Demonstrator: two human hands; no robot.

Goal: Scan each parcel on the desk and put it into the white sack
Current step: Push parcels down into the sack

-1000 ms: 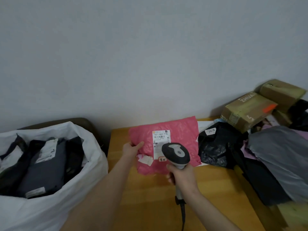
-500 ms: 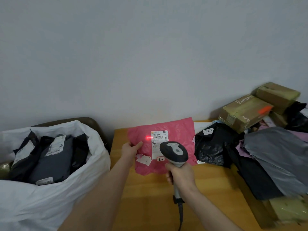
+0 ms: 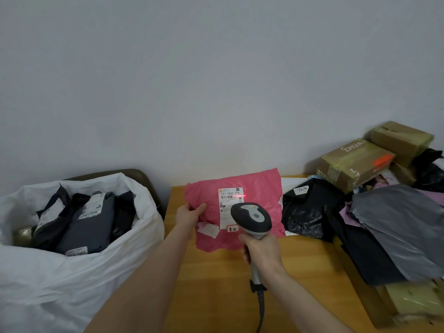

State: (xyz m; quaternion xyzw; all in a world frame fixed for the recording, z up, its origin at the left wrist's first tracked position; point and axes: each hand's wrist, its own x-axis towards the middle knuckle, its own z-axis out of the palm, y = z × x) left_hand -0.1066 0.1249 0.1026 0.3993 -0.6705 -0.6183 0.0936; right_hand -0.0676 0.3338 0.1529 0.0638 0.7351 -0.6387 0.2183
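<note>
— What's the biggest thing in here?

— The white sack, just the one, gaping open to the left of the fingers. At least three dark mailers show in its mouth, and I can't tell if there are more beneath.

— And to the right of the fingers?

— A heap on the tabletop. It has two cardboard boxes in plain sight and a third half hidden, plus one black bag and one grey mailer. Under those are darker ones I can't separate.

— Which one is being handled?

— The one pink parcel, tipped up to face the person. Whether its lower edge rests on the tabletop, I can't say. The left hand pinches its left edge, with the thumb on the front and the fingers curled behind. It looks to me like thin plastic film, so I'd judge it light, soft, floppy and a bit slick. An edge pinch should carry it. For the swing to the sack I'd take a deeper hold, keeping clear of the loose white scrap just below the thumb.

— What about the other hand?

— The right hand has its fingers wrapped tight round the handle of the one scanner. The scanner's head sits above those fingers, in front of the parcel. There's one label, and one thin red line crosses its right edge.
</note>
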